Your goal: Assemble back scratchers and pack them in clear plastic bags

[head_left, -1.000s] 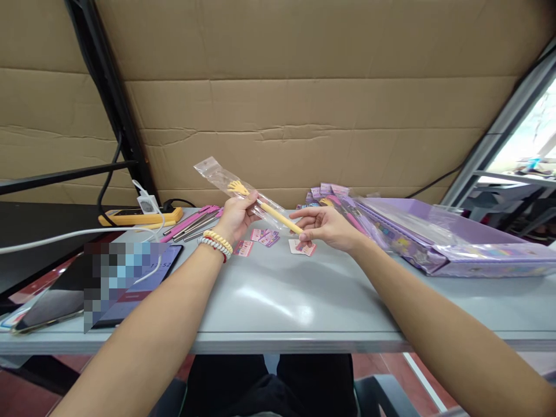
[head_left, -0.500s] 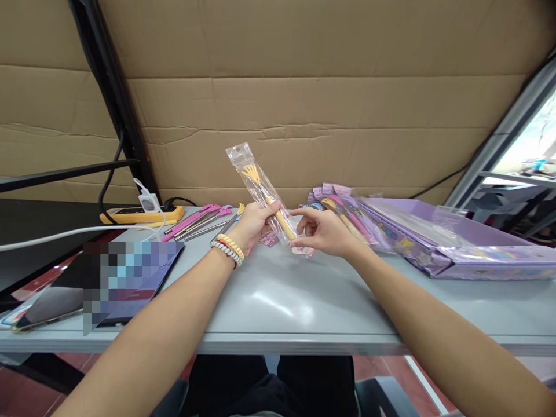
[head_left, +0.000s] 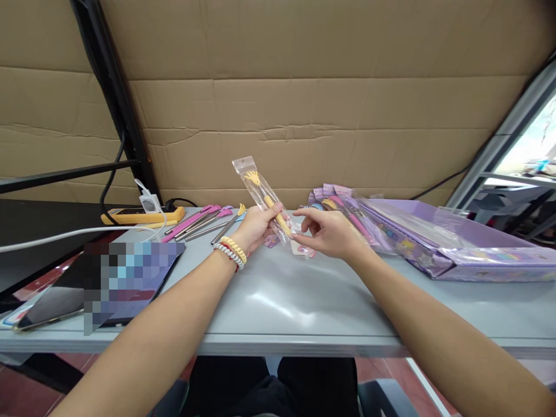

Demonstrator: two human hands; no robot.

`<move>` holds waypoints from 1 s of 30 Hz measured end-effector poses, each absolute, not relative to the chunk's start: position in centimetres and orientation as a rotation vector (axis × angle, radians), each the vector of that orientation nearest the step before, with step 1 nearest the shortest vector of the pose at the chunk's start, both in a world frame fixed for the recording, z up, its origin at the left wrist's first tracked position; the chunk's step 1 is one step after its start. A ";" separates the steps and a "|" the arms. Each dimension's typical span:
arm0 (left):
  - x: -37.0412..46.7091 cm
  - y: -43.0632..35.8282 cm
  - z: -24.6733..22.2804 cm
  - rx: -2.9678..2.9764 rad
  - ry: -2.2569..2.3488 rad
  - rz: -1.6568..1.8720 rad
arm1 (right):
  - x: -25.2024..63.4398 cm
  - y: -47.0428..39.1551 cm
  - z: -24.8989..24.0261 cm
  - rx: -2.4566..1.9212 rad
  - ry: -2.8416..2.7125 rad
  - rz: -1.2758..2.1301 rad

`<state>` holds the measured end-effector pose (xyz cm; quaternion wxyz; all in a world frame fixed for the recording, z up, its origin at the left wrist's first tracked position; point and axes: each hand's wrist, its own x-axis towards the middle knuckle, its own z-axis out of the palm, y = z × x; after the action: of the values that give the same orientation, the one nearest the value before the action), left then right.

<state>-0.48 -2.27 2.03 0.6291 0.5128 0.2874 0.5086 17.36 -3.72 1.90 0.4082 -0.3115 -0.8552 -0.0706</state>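
My left hand (head_left: 256, 226) is closed on a yellow back scratcher (head_left: 270, 202) with a hand-shaped head, which sits in a clear plastic bag (head_left: 244, 164). The packet tilts, head end up and to the left, above the table. At its lower end is my right hand (head_left: 324, 231), thumb and index finger apart and the other fingers curled. Its thumb tip is at the bag's bottom edge; whether it touches cannot be made out. Below the packet lie a purple card (head_left: 271, 241) and a pale card (head_left: 300, 249), both partly hidden.
Loose back scratchers (head_left: 197, 223) in pink, yellow and metal lie at left, beside a yellow power strip (head_left: 134, 216) with a white charger. Bagged back scratchers (head_left: 356, 217) lean against a purple box (head_left: 460, 269) at right. A tablet-like device (head_left: 143, 289) lies front left.
The bagged back scratcher and my left hand have shifted slightly down and to the right. My right hand stays almost where it was, by the bag's lower end.
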 end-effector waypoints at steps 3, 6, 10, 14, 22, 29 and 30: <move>-0.6 -2.3 2.1 1.196 0.686 1.144 | 17.2 -3.7 1.7 -0.785 -2.150 -0.241; -0.5 -2.2 2.0 1.234 0.683 1.130 | 17.2 -3.5 1.5 -0.795 -2.134 -0.253; -0.3 -2.2 1.9 1.279 0.687 1.094 | 17.2 -3.4 1.5 -0.833 -2.136 -0.215; -0.3 -2.5 2.0 1.294 0.690 1.093 | 17.3 -3.4 1.7 -0.867 -2.180 -0.113; -1.1 -1.6 1.9 1.309 0.821 1.254 | 17.6 -3.5 2.3 -0.850 -2.395 0.292; -1.6 -1.1 2.0 1.329 0.875 1.288 | 17.5 -3.0 1.9 -0.814 -2.471 0.048; -1.5 -1.2 2.0 1.348 0.876 1.279 | 17.5 -3.0 1.9 -0.802 -2.450 0.036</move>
<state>-1.52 -1.16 2.02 0.5174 0.5614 0.3650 0.5328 17.53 -2.97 1.95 0.2779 -0.2988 -0.9129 0.0135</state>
